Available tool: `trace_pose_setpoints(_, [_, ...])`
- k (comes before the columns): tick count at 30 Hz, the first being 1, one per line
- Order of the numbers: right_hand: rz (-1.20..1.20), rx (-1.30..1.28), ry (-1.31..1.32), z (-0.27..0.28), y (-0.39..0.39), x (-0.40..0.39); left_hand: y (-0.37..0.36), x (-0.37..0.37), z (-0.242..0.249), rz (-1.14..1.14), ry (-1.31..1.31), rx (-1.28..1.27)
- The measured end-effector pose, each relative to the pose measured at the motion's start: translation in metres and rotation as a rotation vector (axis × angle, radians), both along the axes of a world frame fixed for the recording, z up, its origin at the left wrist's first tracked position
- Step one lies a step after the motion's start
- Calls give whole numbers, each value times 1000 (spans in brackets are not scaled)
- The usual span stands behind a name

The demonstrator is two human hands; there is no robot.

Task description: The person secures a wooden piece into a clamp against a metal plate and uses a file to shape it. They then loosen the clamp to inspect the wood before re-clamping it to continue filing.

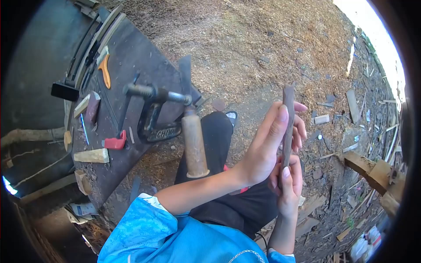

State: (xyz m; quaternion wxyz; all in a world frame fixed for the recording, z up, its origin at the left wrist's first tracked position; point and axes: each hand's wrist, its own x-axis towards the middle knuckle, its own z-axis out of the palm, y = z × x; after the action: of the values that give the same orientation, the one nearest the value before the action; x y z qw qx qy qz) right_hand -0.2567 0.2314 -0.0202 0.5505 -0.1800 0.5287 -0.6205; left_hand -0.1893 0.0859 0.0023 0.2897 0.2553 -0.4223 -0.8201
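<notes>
Two hands hold one long, narrow, dark brown strip of wood (pixel 288 127) upright in front of the person, over a ground of wood chips (pixel 245 39). The left hand (pixel 267 147) wraps the strip's middle, fingers (pixel 301 131) curled round its far side and the thumb lying flat along the near edge. The right hand (pixel 287 182) grips the lower end, its fingers closed on the wood. Below the hands lies a black-trousered leg (pixel 219 144), and a bright blue sleeve (pixel 149 228) covers the left upper arm. To the left stands a dark metal counter (pixel 144 61) carrying a black iron clamp with a worn wooden handle (pixel 193 142), a small red tool (pixel 115 142), a pale wooden wedge (pixel 92 155) and an orange-handled tool (pixel 105 70).
</notes>
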Motion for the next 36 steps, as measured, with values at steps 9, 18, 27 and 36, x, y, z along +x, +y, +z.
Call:
trace_pose_setpoints(9, [-183,20,163,47,8,89,70,134,12,-64,-205,-565])
trace_pose_setpoints(18, [-257,33,724,80,24,152,27,267,105,70,-213,-897])
trace_pose_setpoints(27, [-130,78,1101,65,-60,103,-78,238,55,269,-574,-1169])
trace_pose_setpoints(36, [77,-64,1278,51,-181,85,-140,187,3,300,-794,-1509])
